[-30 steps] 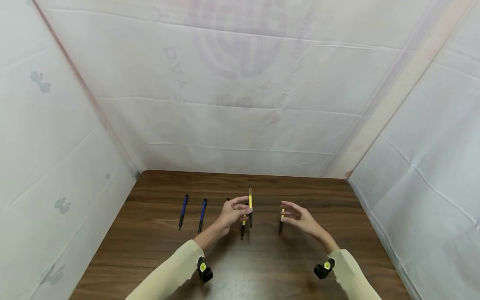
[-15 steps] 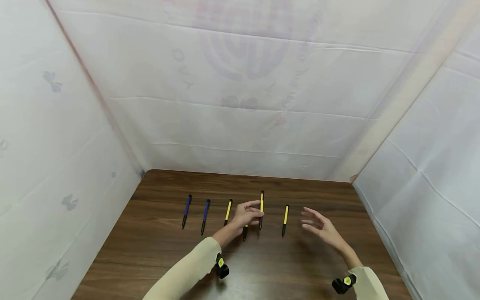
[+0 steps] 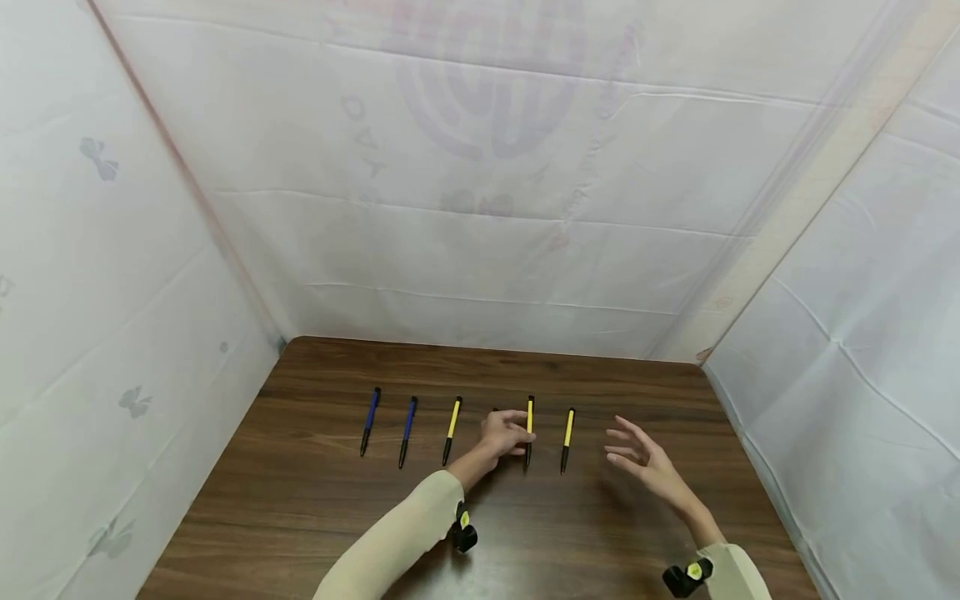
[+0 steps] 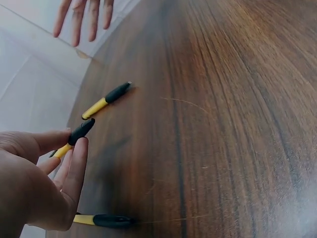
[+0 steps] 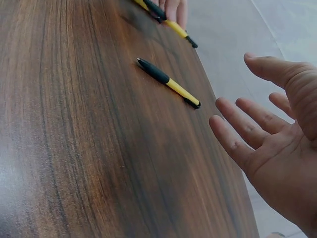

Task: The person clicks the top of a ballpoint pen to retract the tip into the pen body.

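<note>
Six pens: one row
Left hand (image 3: 504, 433): pinches yellow pen (image 3: 529, 430) — we lay it parallel
Right hand (image 3: 643, 457): spread, at 3 o'clock

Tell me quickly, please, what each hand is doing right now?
Left hand: pinching a yellow pen between thumb and fingers.
Right hand: open, fingers spread, holding nothing.

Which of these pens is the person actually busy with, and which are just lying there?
In hand:
yellow pen, pinched by the left hand

Lying about:
right yellow pen, near the open right hand
left yellow pen
two blue pens
table
</note>
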